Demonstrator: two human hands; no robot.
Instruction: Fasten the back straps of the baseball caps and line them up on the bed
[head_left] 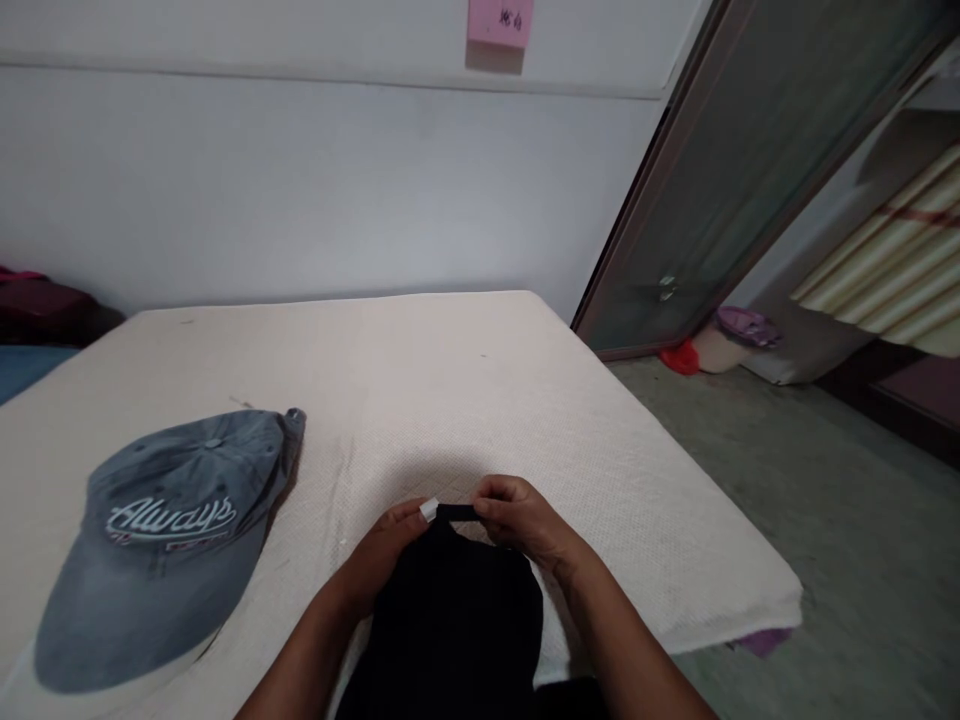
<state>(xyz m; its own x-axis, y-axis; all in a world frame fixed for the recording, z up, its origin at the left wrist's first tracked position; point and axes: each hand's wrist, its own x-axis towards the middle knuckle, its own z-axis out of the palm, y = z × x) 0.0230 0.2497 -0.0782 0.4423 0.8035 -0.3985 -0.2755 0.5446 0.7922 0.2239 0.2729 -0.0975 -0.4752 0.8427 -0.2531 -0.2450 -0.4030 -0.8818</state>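
A black cap is held low in front of me, its strap end pointing away toward the bed. My left hand pinches the left end of the strap, where a small white tag sticks out by the fingertips. On the strap's other end, the thumb and fingers of my right hand are closed. A gap shows between the strap and the cap's edge. To the left, a grey-blue cap with white "Always" lettering lies on the bed, brim toward me, touched by neither hand.
The bed has a cream quilted cover and stands against a white wall. Dark red items sit at the far left. On the right are a sliding door, a lined bin and a striped curtain.
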